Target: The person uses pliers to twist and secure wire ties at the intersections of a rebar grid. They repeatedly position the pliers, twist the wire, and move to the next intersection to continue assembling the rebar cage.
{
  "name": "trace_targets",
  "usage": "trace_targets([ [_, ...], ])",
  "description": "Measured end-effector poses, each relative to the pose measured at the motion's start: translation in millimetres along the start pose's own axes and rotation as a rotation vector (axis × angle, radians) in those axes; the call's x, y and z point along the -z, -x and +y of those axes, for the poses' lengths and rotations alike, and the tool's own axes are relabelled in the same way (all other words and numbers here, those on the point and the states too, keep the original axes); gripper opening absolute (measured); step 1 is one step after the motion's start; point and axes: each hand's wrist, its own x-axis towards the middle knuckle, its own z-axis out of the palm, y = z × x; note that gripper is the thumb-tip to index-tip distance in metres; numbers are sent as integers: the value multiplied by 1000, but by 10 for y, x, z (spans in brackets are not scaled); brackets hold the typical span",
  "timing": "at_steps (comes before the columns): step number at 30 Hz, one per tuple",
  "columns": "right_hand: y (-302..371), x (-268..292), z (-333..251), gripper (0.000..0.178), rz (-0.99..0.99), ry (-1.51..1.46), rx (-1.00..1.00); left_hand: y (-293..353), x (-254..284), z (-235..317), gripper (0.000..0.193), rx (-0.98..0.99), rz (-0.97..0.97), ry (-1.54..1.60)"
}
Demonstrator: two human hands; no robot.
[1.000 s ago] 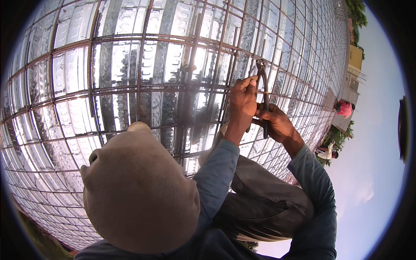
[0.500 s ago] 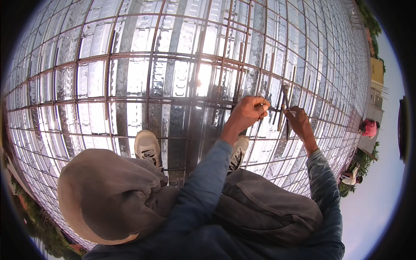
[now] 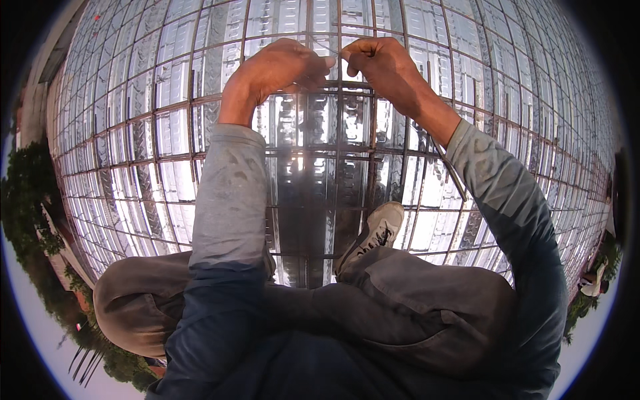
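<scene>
My left hand [image 3: 283,67] and my right hand [image 3: 387,70] are raised close together above a steel rebar grid [image 3: 339,127]. A thin tie wire [image 3: 325,48] runs between their fingertips. My right thumb and forefinger pinch one end of it. The left fingers are closed at its other side, partly turned from view. Below the right wrist, a dark slim two-legged tool [image 3: 455,177] sticks out past the sleeve; its upper part is hidden, so I cannot tell whether the right hand also holds it.
Shiny ribbed metal decking [image 3: 177,170] lies under the bars. My shoe [image 3: 385,223] stands on it among the bars, below my bent knees. Trees [image 3: 30,193] show beyond the left edge, and a person in pale clothing [image 3: 592,283] is at the far right.
Both hands have moved left and farther up the view, with the view itself turned. A wire now stretches between the hands; the tool has left the right fingertips.
</scene>
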Motion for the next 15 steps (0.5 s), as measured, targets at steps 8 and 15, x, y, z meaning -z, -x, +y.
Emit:
trace_targets([
  [8, 168, -321, 503, 18, -162, 781, 364, 541, 728, -292, 43, -108, -496, -1412],
  [15, 207, -623, 586, 9, -315, 852, 500, 1202, 859, -767, 36, 111, -353, -889],
])
